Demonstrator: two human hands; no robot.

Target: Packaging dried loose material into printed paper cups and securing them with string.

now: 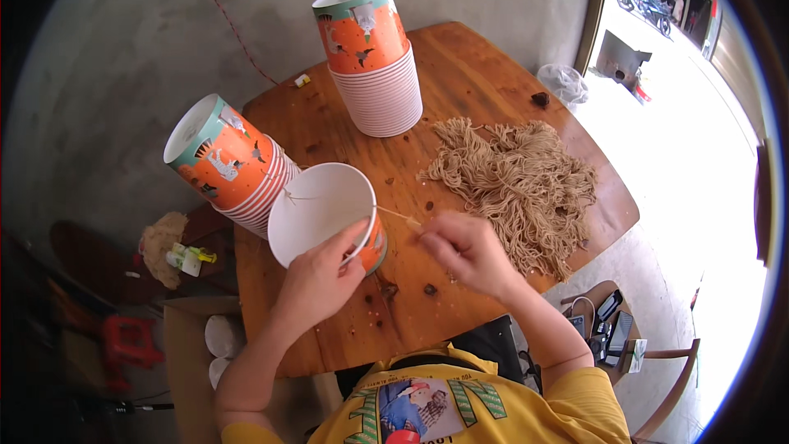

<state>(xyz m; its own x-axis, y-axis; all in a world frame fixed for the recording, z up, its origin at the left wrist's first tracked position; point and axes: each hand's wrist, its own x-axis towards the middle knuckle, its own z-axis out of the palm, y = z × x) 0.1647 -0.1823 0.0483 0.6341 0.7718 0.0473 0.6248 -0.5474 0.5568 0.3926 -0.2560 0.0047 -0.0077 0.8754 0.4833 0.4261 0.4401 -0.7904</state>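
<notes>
- One stack of orange buckets [234, 156]: left side of tabletop [460, 312].
- Open bucket [308, 210], white interior: beside that stack.
- Left hand [323, 273]: gripping the open bucket's rim.
- Second stack [374, 86]: far side.
- Right hand [467, 253]: pinching tan cord [394, 213] at rim's right.
- Cord heap [518, 189]: right side.

The left hand [320, 284] hides part of the bucket [316, 201], whose outside is mostly out of sight. Whether the right hand [470, 253] pinches the string [393, 213] is too blurred to tell. The lower edge cuts off the shirt [571, 411]; the motorbike [645, 8] is too small for detail.
</notes>
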